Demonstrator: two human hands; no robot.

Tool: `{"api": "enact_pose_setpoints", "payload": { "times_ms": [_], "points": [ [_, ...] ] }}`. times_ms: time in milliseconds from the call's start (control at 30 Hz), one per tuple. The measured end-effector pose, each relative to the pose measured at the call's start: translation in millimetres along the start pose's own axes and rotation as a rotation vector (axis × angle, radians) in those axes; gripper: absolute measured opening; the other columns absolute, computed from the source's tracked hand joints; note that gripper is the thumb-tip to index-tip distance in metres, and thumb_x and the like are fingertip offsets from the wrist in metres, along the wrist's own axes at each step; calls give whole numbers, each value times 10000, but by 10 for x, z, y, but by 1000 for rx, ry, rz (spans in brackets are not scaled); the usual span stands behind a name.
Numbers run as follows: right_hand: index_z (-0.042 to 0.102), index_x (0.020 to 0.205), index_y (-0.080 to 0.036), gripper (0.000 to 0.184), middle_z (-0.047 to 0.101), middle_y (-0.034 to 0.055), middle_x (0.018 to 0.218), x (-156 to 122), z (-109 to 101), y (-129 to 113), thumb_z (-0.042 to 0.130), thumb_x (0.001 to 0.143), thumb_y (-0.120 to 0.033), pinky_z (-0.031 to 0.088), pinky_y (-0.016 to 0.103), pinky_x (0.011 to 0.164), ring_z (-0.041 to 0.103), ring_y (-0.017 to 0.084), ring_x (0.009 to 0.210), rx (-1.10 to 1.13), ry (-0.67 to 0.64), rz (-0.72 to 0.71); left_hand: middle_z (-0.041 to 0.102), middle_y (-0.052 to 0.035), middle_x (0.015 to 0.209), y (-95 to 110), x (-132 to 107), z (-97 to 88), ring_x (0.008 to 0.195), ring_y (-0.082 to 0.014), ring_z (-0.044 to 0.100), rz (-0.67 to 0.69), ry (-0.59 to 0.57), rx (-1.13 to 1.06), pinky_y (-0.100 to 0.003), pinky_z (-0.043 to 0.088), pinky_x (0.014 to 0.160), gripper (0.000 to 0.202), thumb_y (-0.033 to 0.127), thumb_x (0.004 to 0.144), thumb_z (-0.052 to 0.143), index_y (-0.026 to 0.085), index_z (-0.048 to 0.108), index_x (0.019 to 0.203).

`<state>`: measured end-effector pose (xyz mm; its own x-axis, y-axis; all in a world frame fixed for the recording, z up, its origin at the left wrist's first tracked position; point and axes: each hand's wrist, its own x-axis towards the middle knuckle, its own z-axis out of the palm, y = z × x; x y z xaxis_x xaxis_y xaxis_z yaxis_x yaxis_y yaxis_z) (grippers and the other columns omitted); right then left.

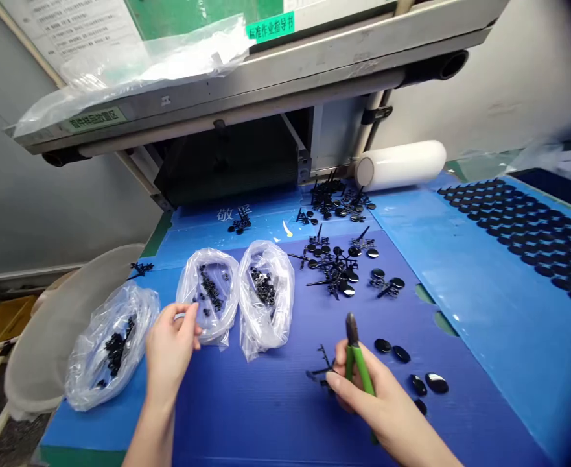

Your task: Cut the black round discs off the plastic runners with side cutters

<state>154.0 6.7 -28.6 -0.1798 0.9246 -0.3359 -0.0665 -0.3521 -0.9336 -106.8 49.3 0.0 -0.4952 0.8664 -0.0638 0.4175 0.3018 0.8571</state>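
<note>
My right hand is wrapped round green-handled side cutters, their dark jaws pointing up and away. A black plastic sprue is at the thumb and fingertips of the same hand. My left hand is closed in a pinch at the near edge of a clear plastic bag; what the fingers hold, if anything, is hidden. Small black parts lie inside that bag. Beside it stand another open bag and, further left, a third bag, both with black pieces.
Sprues with glossy black discs are heaped beyond my right hand. Loose black oval pieces lie to its right. Rows of black discs cover the far right. A white roll rests at the back; a pale tub stands left.
</note>
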Motion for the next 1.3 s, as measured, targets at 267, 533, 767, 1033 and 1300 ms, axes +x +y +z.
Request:
{"api": "enact_pose_setpoints", "payload": {
  "times_ms": [267,533,767,1033,1300],
  "points": [
    [380,794,-208,213,401,-53,670,73,245,-171,567,756,-302,346,219,505,404,105,554,121,-44,-29,546,30,625,126,-927,626,506,-112,532,-322,-637,-637,-216,453,448,452,310,552,722,169,469,899],
    [411,858,-204,104,470,-11,754,61,115,-234,472,818,-278,398,273,654,470,156,706,-128,-105,-110,553,6,544,281,-867,622,457,-79,494,-338,-617,-710,-165,395,427,252,265,668,645,124,539,847],
    [456,827,-214,188,530,17,810,-48,-58,-214,483,672,-111,406,281,650,510,201,774,-705,-267,-204,542,8,528,352,-810,555,451,-62,450,-425,-602,-855,-156,344,447,259,240,665,650,131,553,879],
    [452,929,-220,331,495,11,816,-21,-21,-227,472,640,-58,410,273,692,491,211,873,-870,-321,-282,526,19,509,345,-816,528,448,-58,432,-494,-607,-892,-159,323,459,251,226,673,647,148,555,893],
    [404,930,-213,361,443,11,824,-22,-7,-185,432,631,-12,389,279,700,458,204,885,-928,-353,-305,529,24,486,326,-839,566,408,-44,414,-525,-649,-925,-152,289,426,293,265,651,672,135,547,881]
  ]
}}
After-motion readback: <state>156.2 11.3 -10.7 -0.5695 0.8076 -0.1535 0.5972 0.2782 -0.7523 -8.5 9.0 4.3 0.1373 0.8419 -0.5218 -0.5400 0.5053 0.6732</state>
